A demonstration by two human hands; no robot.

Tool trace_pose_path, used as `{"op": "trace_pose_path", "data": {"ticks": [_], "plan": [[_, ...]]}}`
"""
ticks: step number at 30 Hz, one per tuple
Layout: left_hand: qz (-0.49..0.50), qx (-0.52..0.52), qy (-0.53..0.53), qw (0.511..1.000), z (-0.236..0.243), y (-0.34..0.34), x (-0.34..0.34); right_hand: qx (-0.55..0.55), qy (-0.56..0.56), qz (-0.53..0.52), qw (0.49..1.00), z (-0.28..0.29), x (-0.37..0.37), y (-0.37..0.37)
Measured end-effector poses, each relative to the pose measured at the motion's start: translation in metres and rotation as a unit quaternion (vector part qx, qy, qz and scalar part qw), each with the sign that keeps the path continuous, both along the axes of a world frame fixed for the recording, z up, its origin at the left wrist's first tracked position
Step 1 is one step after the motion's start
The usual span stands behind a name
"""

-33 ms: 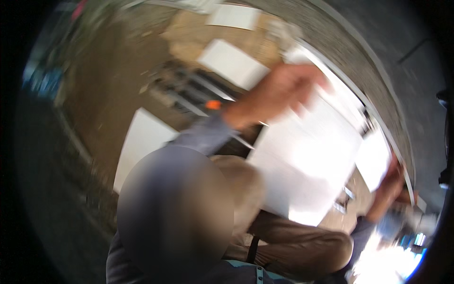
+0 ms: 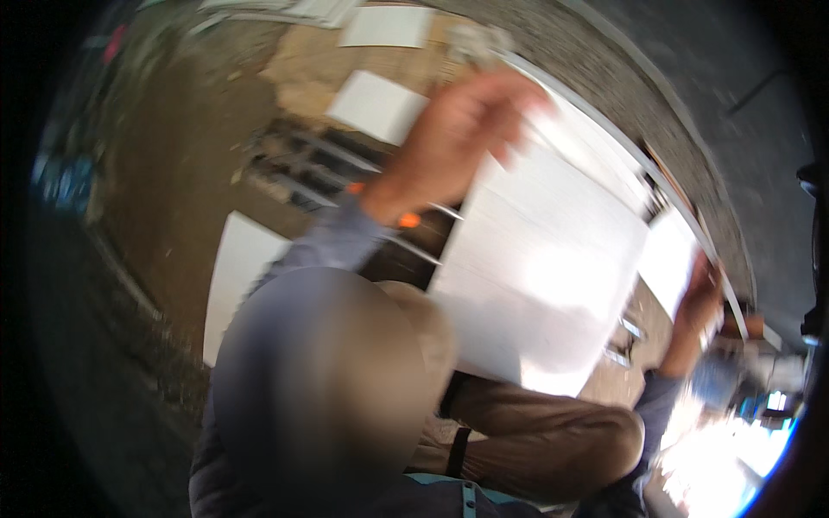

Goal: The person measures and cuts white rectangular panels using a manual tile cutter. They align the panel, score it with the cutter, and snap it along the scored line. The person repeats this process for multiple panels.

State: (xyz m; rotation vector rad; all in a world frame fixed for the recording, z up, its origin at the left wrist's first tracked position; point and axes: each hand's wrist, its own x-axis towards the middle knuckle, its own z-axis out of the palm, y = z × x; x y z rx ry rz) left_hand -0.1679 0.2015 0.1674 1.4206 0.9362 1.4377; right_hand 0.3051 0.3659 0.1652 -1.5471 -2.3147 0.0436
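Observation:
My left hand hangs over the far left corner of a large white board, its blurred fingers bent and apart. Nothing shows in it. A long pale strip runs past the board's far side, from beyond my left hand toward my right hand. That right hand is beside the strip's near end, smeared by motion, and whether it grips the strip cannot be seen. The board lies just in front of my knees, with bright glare on its surface.
White rectangular pieces lie on brown cardboard at the far left, and another white sheet rests on the ground. Metal bars and an orange piece are left of the board. Clamp-like metal parts lie to its right.
The view has shifted, so most things sit slightly further left. My left hand has moved left and up off the middle of the board's far side; the right hand has risen slightly.

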Motion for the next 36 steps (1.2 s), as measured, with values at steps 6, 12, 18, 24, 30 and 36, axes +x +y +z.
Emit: {"op": "trace_pose_path", "data": {"ticks": [6, 12, 18, 24, 30, 36], "plan": [[0.235, 0.333, 0.439, 0.801, 0.029, 0.058, 0.022, -0.320, 0.760, -0.062, 0.562, -0.028, -0.050, -0.042], [-0.201, -0.053, 0.541, 0.815, 0.027, 0.084, 0.069, -0.335, 0.776, -0.011, 0.535, -0.043, -0.036, -0.089], [-0.121, -0.017, 0.513, 0.850, -0.040, 0.070, 0.089, -0.339, 0.787, -0.042, 0.514, -0.072, -0.017, -0.120], [-0.197, -0.220, 0.406, 0.865, -0.071, 0.066, 0.088, -0.374, 0.761, -0.144, 0.510, -0.122, 0.006, -0.126], [-0.135, -0.253, 0.445, 0.848, -0.093, 0.066, 0.072, -0.302, 0.742, -0.244, 0.547, -0.147, 0.031, -0.110], [-0.101, -0.273, 0.444, 0.847, -0.137, 0.088, 0.030, -0.218, 0.603, -0.181, 0.746, -0.170, 0.033, -0.030]]}}
